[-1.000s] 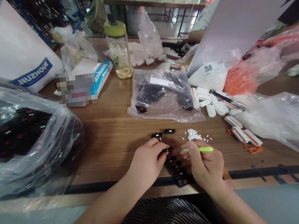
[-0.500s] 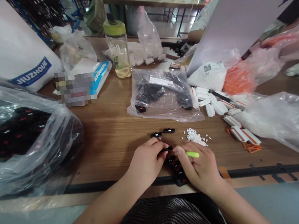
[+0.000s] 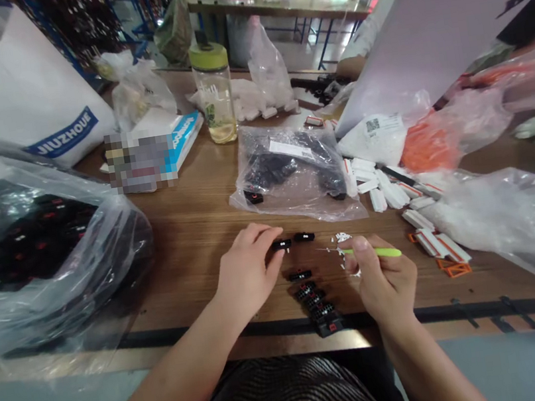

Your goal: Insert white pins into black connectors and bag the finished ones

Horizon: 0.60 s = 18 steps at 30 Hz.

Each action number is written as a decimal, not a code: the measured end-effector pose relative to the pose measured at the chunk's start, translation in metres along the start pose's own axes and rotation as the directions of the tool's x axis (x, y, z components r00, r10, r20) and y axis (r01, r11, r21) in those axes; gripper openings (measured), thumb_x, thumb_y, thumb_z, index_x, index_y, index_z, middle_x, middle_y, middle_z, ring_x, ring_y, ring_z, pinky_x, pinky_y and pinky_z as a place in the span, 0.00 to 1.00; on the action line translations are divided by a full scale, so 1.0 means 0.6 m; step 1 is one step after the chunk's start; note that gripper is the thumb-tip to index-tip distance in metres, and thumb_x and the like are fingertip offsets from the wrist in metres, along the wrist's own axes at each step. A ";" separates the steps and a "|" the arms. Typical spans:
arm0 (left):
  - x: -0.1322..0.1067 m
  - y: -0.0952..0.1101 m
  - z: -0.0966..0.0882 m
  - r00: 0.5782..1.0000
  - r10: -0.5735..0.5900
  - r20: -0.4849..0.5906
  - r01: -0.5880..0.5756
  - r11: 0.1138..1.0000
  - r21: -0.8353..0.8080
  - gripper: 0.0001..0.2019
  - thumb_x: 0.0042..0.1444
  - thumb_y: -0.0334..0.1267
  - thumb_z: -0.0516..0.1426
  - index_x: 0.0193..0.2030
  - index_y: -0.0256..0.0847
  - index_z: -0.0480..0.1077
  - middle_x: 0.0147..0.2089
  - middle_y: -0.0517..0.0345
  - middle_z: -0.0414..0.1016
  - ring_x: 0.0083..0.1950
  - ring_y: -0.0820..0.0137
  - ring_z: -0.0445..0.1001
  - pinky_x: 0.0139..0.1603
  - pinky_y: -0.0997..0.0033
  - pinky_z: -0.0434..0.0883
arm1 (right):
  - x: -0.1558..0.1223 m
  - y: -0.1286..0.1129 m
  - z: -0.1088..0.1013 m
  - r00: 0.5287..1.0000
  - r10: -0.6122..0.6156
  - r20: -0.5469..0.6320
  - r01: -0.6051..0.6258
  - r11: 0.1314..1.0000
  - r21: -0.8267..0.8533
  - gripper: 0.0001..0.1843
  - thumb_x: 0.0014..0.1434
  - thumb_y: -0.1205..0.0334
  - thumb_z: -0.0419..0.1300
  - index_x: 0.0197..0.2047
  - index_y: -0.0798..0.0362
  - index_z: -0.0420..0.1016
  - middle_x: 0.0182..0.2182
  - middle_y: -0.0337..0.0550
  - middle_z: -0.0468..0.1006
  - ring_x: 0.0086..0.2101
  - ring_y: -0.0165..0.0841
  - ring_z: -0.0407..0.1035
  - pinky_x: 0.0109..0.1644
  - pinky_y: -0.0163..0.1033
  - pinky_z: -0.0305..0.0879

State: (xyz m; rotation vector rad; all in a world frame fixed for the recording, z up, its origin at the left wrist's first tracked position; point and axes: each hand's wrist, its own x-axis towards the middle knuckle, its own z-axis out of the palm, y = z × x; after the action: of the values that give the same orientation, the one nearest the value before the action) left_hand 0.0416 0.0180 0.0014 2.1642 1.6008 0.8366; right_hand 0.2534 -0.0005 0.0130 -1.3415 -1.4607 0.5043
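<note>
My left hand (image 3: 248, 274) reaches over the table with thumb and forefinger apart, on either side of the left end of a small black plastic part (image 3: 281, 244). Whether its fingertips touch the part, I cannot tell. A second black part (image 3: 304, 237) lies just right of it. In my right hand (image 3: 384, 277) is a thin pick with a bright green handle (image 3: 386, 252), its fine tip pointing left. Beneath and beside that hand is a pile of tiny white pieces (image 3: 342, 237), partly hidden. Several black parts (image 3: 315, 298) stand in a column between my hands, near the table edge.
On the left, a clear plastic bag (image 3: 126, 231) holds many black parts. A sealed bag (image 3: 293, 170) of black pieces lies ahead, with a green-lidded bottle (image 3: 214, 94) behind it. White and orange parts (image 3: 432, 241) and a plastic bag (image 3: 510, 211) are at right.
My left hand has moved forward and left, leaving a black part at the top of the column. My right hand has shifted right with the pick, over the white pieces.
</note>
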 end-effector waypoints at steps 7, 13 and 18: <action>0.004 -0.006 0.003 0.998 -0.036 0.054 0.038 0.998 -0.040 0.08 0.65 0.33 0.56 0.48 0.43 0.73 0.43 0.57 0.75 0.43 0.65 0.74 0.42 0.63 0.73 | -0.009 0.014 0.002 0.986 0.169 -0.001 -0.167 0.973 0.157 0.12 0.64 0.58 0.59 0.34 0.53 0.81 0.22 0.39 0.76 0.21 0.27 0.68 0.25 0.33 0.63; -0.016 0.005 0.012 0.974 0.107 0.198 -0.053 0.965 -0.258 0.09 0.61 0.31 0.59 0.47 0.43 0.75 0.41 0.58 0.75 0.36 0.70 0.74 0.39 0.68 0.72 | -0.016 0.020 0.000 0.982 0.189 -0.024 -0.181 0.963 0.200 0.15 0.66 0.55 0.57 0.36 0.55 0.81 0.23 0.41 0.77 0.22 0.28 0.69 0.25 0.34 0.65; -0.018 0.011 0.024 0.971 0.104 0.217 -0.060 0.978 -0.200 0.10 0.61 0.30 0.60 0.48 0.42 0.77 0.41 0.57 0.77 0.40 0.66 0.76 0.43 0.64 0.73 | -0.014 0.011 -0.003 0.986 0.134 0.095 -0.142 0.986 0.087 0.17 0.67 0.55 0.56 0.34 0.54 0.81 0.22 0.39 0.76 0.21 0.26 0.68 0.24 0.32 0.64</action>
State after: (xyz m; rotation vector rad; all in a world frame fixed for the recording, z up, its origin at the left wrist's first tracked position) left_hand 0.0534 0.0068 -0.0087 2.1139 1.2732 0.7057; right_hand 0.2565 -0.0068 0.0047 -1.3667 -1.4036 0.7219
